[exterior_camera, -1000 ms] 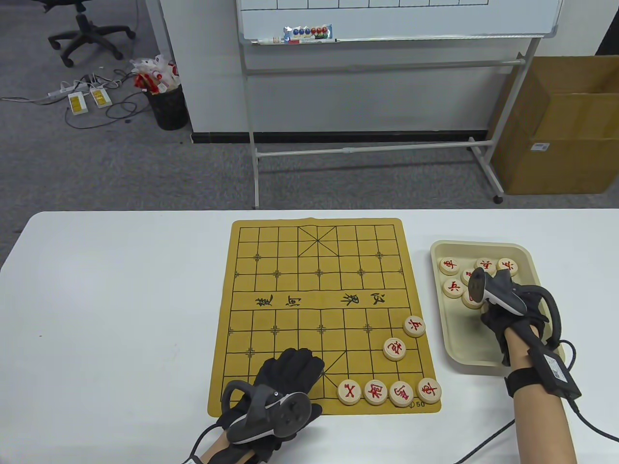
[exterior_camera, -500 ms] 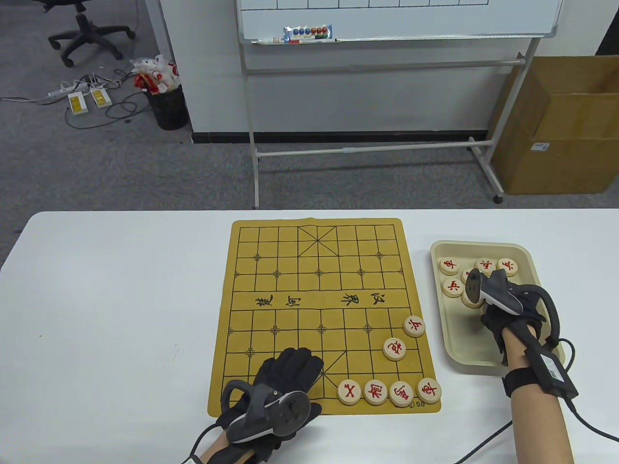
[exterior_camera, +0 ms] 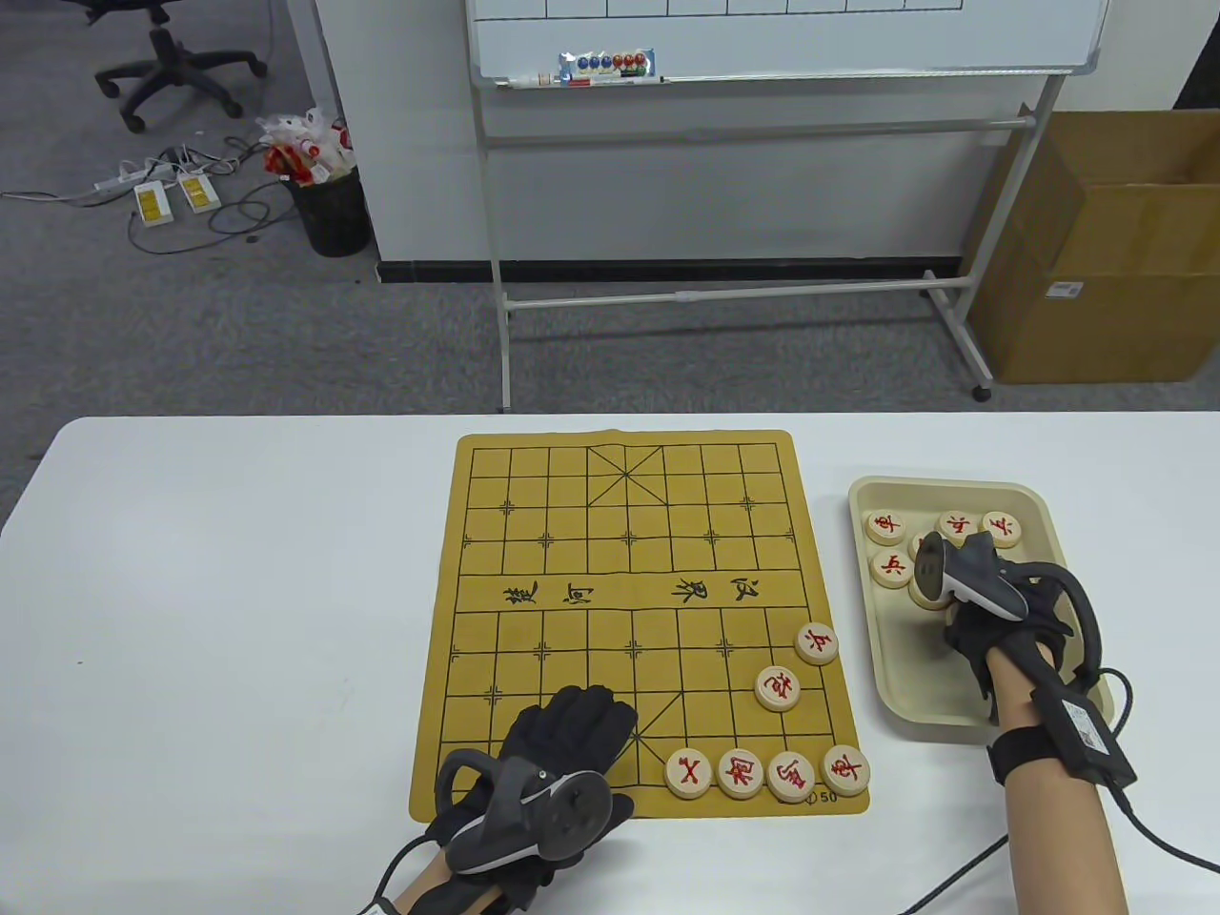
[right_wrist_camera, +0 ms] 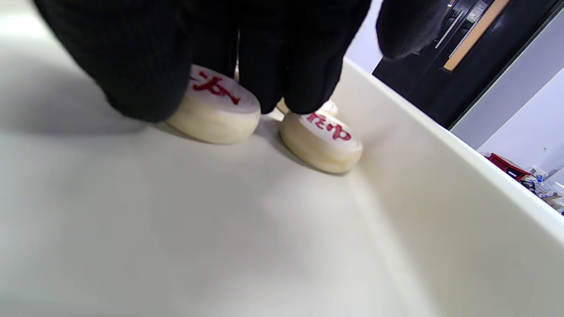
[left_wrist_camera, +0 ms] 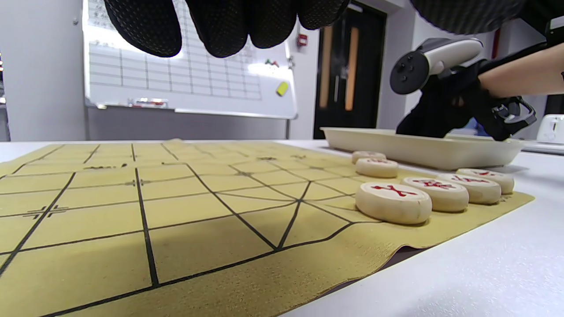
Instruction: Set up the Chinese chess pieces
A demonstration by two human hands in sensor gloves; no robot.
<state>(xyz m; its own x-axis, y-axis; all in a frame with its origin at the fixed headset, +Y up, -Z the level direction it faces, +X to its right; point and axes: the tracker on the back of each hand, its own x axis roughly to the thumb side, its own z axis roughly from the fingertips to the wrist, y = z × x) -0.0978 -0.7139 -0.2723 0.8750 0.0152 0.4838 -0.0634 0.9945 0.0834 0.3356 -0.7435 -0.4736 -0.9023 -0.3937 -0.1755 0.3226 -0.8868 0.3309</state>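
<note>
The right hand (exterior_camera: pixel 991 624) reaches down into the tray (exterior_camera: pixel 953 717), its gloved fingers (right_wrist_camera: pixel 304 66) curled over the cluster of pieces there. In the right wrist view the fingertips sit on top of two red-lettered pieces (right_wrist_camera: pixel 216 110), thumb on one side and fingers on the other, though a firm pinch cannot be told. More pieces (exterior_camera: pixel 886 522) lie loose at the tray's far end, just beyond the hand.

The left hand (exterior_camera: pixel 562 739) rests flat on the near edge of the board (exterior_camera: pixel 572 572), fingers relaxed and straight, holding nothing; in the left wrist view its fingertips (left_wrist_camera: pixel 229 26) hang just above the mat.

The board lies in the middle of the tabletop (exterior_camera: pixel 238 620), and the tray sits just beside its right edge. Four red pieces (exterior_camera: pixel 767 772) stand in a row along the board's near edge toward its right corner. Two more (exterior_camera: pixel 799 664) sit a little farther in along the right side, one at the very edge, the other diagonally nearer and inward.
</note>
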